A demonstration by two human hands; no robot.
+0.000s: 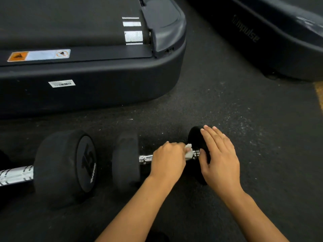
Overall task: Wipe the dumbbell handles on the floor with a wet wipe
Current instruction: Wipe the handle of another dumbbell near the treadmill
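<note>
Left fingers (pixel 172 149) clamp wet wipe (pixel 188 151) on dumbbell handle (pixel 146 158); right fingers (pixel 212 137) flat, spread on weight head (pixel 194 135)

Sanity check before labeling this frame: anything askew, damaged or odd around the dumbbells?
Nothing stands out. The left hand presses the wet wipe on the small dumbbell's handle; the right hand steadies its right weight head. The larger dumbbell lies intact on the floor.

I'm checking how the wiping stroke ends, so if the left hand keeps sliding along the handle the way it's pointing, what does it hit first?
Most likely the small dumbbell's right-end weight, which the right hand steadies. The left hand holds the wet wipe almost against it.
</note>
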